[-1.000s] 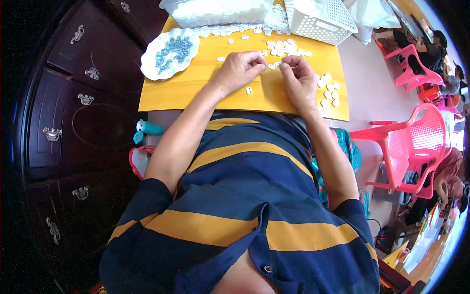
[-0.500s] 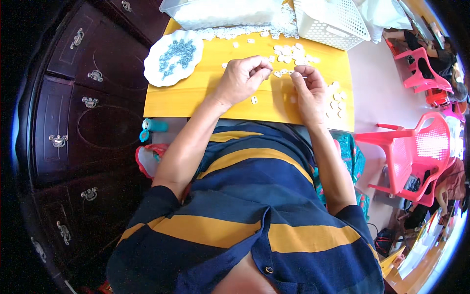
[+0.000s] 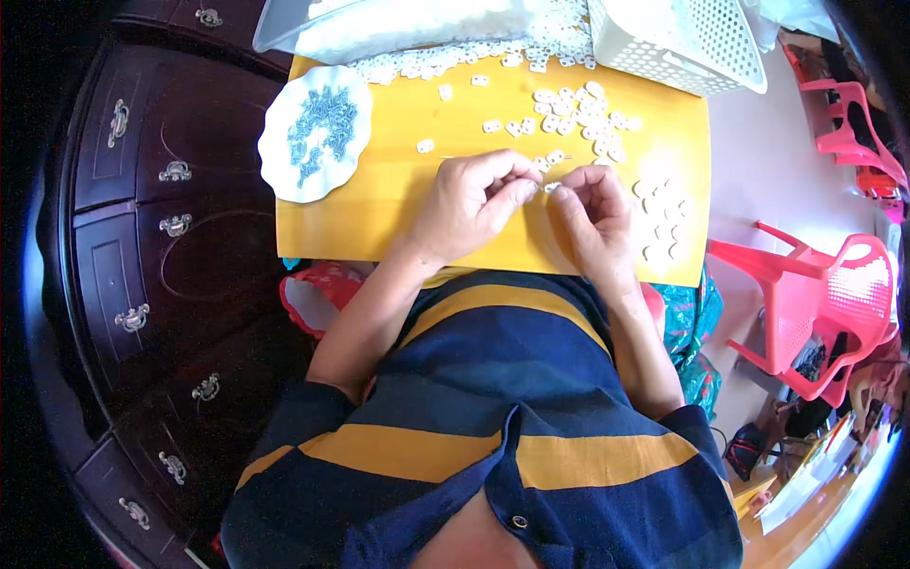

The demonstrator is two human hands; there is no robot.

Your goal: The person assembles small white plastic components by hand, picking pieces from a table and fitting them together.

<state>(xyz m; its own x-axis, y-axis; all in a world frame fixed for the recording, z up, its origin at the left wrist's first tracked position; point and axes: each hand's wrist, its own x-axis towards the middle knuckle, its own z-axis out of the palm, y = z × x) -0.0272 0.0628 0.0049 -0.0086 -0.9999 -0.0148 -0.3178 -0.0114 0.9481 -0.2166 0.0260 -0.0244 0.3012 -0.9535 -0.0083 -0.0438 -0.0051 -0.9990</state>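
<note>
Above the yellow tabletop, my left hand point(image 3: 474, 206) is closed in a pinch, thumb against the bent forefinger. What it pinches is too small to make out. My right hand point(image 3: 601, 220) faces it, fingers curled and thumb tip on a small white plastic piece point(image 3: 552, 187). The two sets of fingertips nearly meet at this piece. Just beyond them lie a few loose white pieces with holes point(image 3: 555, 157). To the left, a white scalloped dish point(image 3: 273, 142) holds a heap of small dark metal parts point(image 3: 327, 123).
A clear bin point(image 3: 379, 28) of white pieces stands at the back, more pieces spilling before it. Beside it sits a white perforated basket point(image 3: 678, 62). Rounded white pieces point(image 3: 664, 213) lie at the right edge. Dark drawers point(image 3: 123, 218) flank the left; a pink chair point(image 3: 806, 303) stands right.
My hands have come closer together and sit nearer my body. A white piece now shows between their fingertips. The whole view has shifted slightly.
</note>
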